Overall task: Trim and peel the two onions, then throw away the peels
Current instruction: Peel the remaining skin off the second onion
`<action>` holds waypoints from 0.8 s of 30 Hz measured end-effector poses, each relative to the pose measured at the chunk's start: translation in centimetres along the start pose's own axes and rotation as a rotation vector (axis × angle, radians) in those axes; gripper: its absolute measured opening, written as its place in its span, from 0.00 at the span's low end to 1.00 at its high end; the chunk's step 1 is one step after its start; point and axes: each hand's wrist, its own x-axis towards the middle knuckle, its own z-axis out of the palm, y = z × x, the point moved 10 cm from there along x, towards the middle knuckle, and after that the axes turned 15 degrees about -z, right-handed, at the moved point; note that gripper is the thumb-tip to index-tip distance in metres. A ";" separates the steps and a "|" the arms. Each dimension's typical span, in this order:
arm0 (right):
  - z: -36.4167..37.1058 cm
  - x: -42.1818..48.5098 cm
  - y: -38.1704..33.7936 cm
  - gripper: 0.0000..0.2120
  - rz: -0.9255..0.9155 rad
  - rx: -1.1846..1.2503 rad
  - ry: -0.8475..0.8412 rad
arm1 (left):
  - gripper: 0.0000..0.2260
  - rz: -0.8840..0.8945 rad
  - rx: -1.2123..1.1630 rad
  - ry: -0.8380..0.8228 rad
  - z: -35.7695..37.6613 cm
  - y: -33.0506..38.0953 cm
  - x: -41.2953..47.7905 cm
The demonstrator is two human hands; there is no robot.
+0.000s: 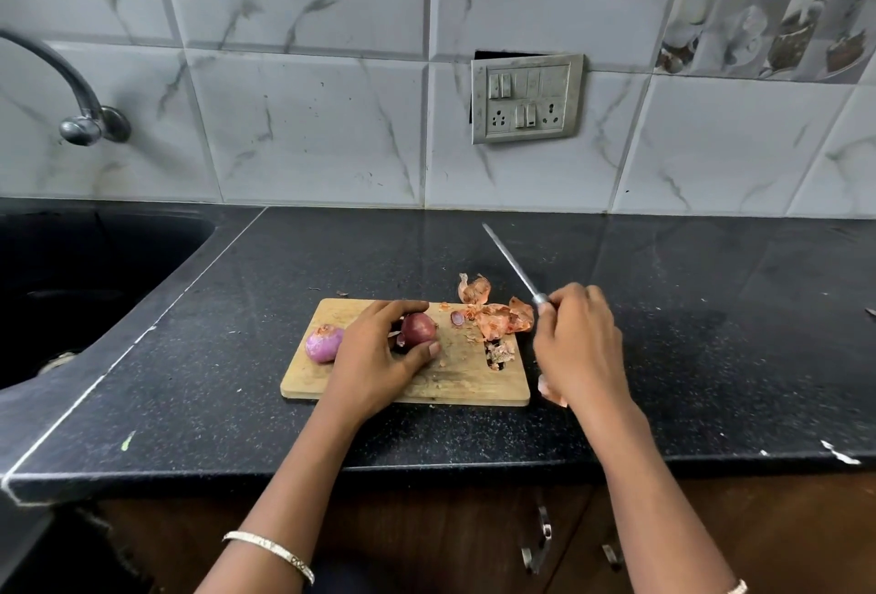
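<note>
Leftmost, a dark sink is set into the black counter, under a curved tap on the tiled wall. Further right a wooden cutting board lies flat on the counter. At its left end sits a pale purple onion, peeled and just beside the outer edge of the left grip. That grip is curled over a darker red onion, fingers across the top and thumb on the near side, holding it on the board. Right of it lie a small cut end piece and a heap of orange peels, which spills off the board's far right corner. Beyond the board's right edge the right grip is closed round the handle of a knife, with the blade pointing away towards the wall. One pale peel lies on the counter beneath that wrist.
</note>
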 end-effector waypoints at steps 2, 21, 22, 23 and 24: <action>1.0 -0.7 -1.9 0.11 -0.062 0.177 -0.008 | 0.22 -0.018 -0.026 0.005 0.0 -0.2 0.2; 4.1 -5.6 -6.6 0.22 -0.181 0.170 -0.169 | 0.14 -0.029 -0.119 0.053 -0.5 0.1 -0.1; 4.0 -5.6 -6.7 0.22 -0.182 0.159 -0.170 | 0.14 -0.031 -0.119 0.054 -0.5 0.0 0.0; 4.0 -5.7 -6.8 0.22 -0.183 0.149 -0.174 | 0.14 -0.034 -0.119 0.055 -0.4 0.0 0.1; 4.1 -5.6 -6.9 0.22 -0.186 0.139 -0.181 | 0.14 -0.037 -0.117 0.058 -0.4 -0.2 0.1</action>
